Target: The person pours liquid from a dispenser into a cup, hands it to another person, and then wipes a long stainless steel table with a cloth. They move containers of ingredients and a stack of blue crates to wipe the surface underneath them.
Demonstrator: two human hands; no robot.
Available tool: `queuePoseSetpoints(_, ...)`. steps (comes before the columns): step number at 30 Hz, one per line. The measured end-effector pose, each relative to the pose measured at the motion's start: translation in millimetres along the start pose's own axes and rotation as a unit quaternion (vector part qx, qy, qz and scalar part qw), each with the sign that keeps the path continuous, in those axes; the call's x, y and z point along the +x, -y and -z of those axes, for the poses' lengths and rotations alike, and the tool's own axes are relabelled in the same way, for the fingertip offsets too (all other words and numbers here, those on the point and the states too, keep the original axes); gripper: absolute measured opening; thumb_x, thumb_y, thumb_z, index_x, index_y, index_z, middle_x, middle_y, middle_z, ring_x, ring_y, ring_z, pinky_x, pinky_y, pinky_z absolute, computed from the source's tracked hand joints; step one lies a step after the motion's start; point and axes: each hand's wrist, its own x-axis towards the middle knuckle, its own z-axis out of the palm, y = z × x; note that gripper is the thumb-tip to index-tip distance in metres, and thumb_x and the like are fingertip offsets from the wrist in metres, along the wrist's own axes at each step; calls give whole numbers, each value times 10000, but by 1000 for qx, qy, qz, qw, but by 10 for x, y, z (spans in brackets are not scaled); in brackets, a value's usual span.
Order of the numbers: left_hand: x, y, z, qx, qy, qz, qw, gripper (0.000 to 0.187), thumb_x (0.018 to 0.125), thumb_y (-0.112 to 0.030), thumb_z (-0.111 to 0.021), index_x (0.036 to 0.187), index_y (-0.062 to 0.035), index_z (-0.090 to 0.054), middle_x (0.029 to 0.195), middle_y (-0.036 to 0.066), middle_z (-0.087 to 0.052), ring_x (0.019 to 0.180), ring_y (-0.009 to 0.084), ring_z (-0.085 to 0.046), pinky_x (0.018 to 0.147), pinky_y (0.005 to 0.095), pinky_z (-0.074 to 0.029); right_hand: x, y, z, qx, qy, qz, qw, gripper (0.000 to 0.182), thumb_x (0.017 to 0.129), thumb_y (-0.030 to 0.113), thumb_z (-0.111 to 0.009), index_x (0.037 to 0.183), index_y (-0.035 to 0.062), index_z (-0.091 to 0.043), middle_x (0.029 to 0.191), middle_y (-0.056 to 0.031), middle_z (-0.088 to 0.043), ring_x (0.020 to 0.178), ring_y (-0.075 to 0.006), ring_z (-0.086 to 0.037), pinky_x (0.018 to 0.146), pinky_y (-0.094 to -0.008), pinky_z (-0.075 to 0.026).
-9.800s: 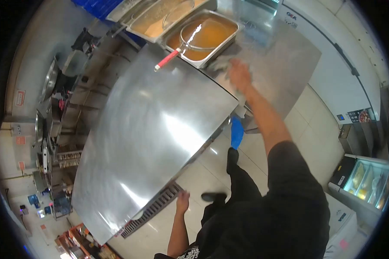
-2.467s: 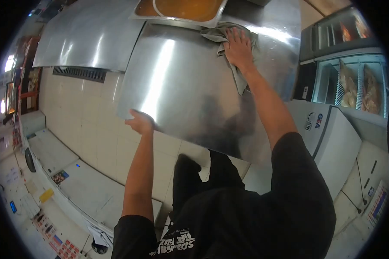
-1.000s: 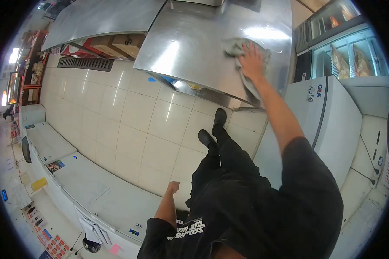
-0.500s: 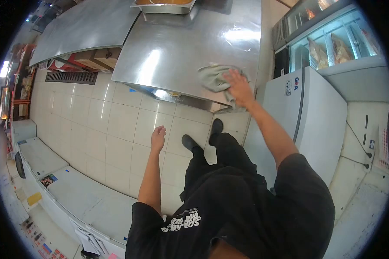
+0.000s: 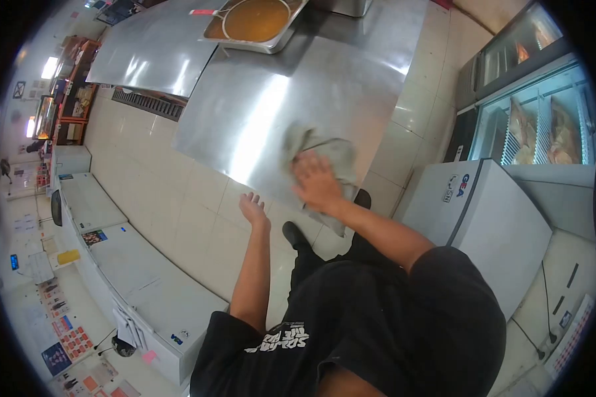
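My right hand [image 5: 316,182] presses a grey-green cloth [image 5: 338,157] down on the near right part of a stainless steel table [image 5: 245,126]. The fingers lie over the bunched cloth, and one end of it hangs past the table's front edge. My left hand [image 5: 253,208] hovers by that same front edge, over the floor, with bent fingers apart and nothing in them.
A metal pan [image 5: 271,45] with a round strainer [image 5: 257,20] in orange-brown liquid stands at the table's far side. On the right are a white chest freezer [image 5: 496,225] and a lit glass-door fridge [image 5: 543,132]. White freezers [image 5: 146,271] line the left.
My right hand has slid the cloth left and nearer to me over the tabletop. The view has shifted, showing more of the pan. My left hand has opened a little near the table edge.
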Motion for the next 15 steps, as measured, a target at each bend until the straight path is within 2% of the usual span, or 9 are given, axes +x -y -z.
queuePoseSetpoints(1,71,21,-197,-59,-79,2,995,571,986,-429,-398,1339,17,-450,1314,158,-519,1205,294,-493,984,407,-397,115,-38,-52,6,0,0,1000,608,922,424,-475,1443,121,-392,1543,-125,-281,1440,-331,-199,1156,-537,-133)
queuePoseSetpoints(2,121,55,-299,-56,-87,4,995,571,986,-429,-398,1339,17,-450,1314,158,-519,1205,294,-493,984,407,-397,232,-89,-107,38,-20,92,995,585,908,399,-491,1425,134,-423,1528,-110,-316,1433,-314,-225,1158,-519,-148)
queuePoseSetpoints(3,297,198,-310,-7,-45,-41,998,591,986,-443,-390,1353,19,-424,1324,159,-507,1210,302,-487,987,418,-394,357,-199,-150,71,-39,186,979,564,894,375,-507,1407,147,-454,1514,-94,-350,1425,-298,-251,1160,-501,-163)
queuePoseSetpoints(4,360,299,-254,47,-8,-82,996,611,987,-457,-382,1366,22,-398,1334,159,-494,1215,311,-481,989,430,-391,575,-438,-90,68,-36,180,981,535,868,335,-526,1369,152,-497,1478,-90,-402,1396,-288,-303,1152,-487,-194)
queuePoseSetpoints(5,311,280,-243,27,-7,-52,998,603,987,-451,-381,1363,21,-392,1329,157,-497,1208,314,-487,985,437,-393,910,-769,35,66,-33,178,981,509,842,294,-545,1332,157,-540,1442,-86,-454,1367,-278,-356,1143,-472,-224)
queuePoseSetpoints(7,-112,27,-272,-36,-68,-6,997,545,984,-409,-384,1332,9,-416,1312,145,-516,1174,311,-519,958,438,-417,1458,-1695,222,-7,-137,131,982,473,815,227,-555,1279,141,-582,1357,-102,-535,1272,-296,-454,1100,-470,-290)
queuePoseSetpoints(10,-283,140,306,-3,-82,18,996,512,973,-367,-396,1334,-5,-423,1315,147,-520,1161,306,-533,954,437,-420,1758,-2783,746,-209,-109,-49,971,493,935,364,-467,1392,179,-466,1472,-102,-412,1354,-340,-355,1089,-563,-265)
queuePoseSetpoints(12,-425,389,799,34,-92,35,995,486,962,-350,-424,1307,-10,-460,1294,137,-543,1133,295,-557,933,437,-434,1567,-2803,914,-250,-85,-157,952,493,965,398,-394,1402,178,-453,1502,-98,-364,1388,-342,-311,1074,-621,-257)
queuePoseSetpoints(15,-733,877,1378,83,-21,144,986,385,935,-298,-482,1218,-45,-550,1149,99,-617,1050,243,-593,884,402,-455,1428,-2421,661,-181,-111,-171,962,497,992,416,-334,1425,190,-426,1534,-92,-313,1420,-331,-252,1093,-640,-197)
